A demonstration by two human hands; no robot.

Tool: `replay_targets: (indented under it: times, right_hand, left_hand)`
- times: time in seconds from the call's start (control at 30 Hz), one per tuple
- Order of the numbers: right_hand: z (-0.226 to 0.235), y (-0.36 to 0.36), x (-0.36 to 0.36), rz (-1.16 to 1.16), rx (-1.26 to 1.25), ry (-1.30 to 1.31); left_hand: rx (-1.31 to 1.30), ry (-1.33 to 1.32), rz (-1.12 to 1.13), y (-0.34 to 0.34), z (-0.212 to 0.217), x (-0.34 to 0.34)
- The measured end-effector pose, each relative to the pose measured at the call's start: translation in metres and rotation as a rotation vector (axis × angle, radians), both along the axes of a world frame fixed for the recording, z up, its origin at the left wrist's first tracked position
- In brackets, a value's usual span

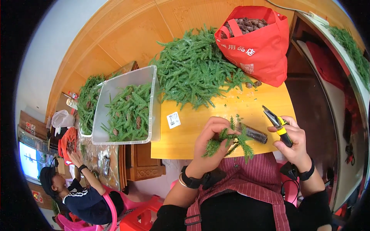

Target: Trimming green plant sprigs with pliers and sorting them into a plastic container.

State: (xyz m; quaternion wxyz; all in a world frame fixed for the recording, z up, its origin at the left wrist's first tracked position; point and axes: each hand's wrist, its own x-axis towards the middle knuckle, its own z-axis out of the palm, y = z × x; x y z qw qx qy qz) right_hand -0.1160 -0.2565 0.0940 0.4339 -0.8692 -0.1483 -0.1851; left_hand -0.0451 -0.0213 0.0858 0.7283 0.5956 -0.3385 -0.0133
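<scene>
A small green artificial pine sprig (pixel 242 145) is pinched in the fingers of my left hand (pixel 210 143), just over the table's near edge. My right hand (pixel 296 143) grips pliers (pixel 275 119) with yellow and black handles, their metal jaws pointing up and away from me. The pliers are apart from the sprig. Between my hands lies a dark, narrow bundle (pixel 255 134) that looks wrapped in clear plastic; its left end is partly covered by the sprig. Tiny green bits are scattered on the yellow table (pixel 185 144).
A heap of pine sprigs (pixel 192 65) covers the table's far side. Beside it stands a red bag (pixel 266 50) of pinecones. To the left, a clear plastic bin (pixel 154 104) contains sprigs with pinecones. Another person (pixel 88 196) works at a table farther left.
</scene>
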Motion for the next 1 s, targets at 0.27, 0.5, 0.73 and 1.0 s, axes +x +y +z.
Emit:
replay_targets:
  times: [0.27,0.5,0.73,1.0]
  right_hand:
    - [0.013,0.008,-0.001,0.129,-0.047,0.036]
    - [0.03,0.009,0.005,0.121,-0.22,-0.084]
    - [0.039,0.009,0.004,0.082,-0.332,-0.138]
    - [0.056,0.007,0.0,0.042,-0.499,-0.19]
  left_hand:
    - [-0.255,0.391,-0.156,0.004,-0.005,-0.002]
    - [-0.397,0.502,-0.23,0.006,-0.006,-0.005]
    - [-0.39,0.636,-0.278,0.008,-0.01,-0.003]
    - [-0.403,0.65,-0.312,0.005,-0.001,-0.008]
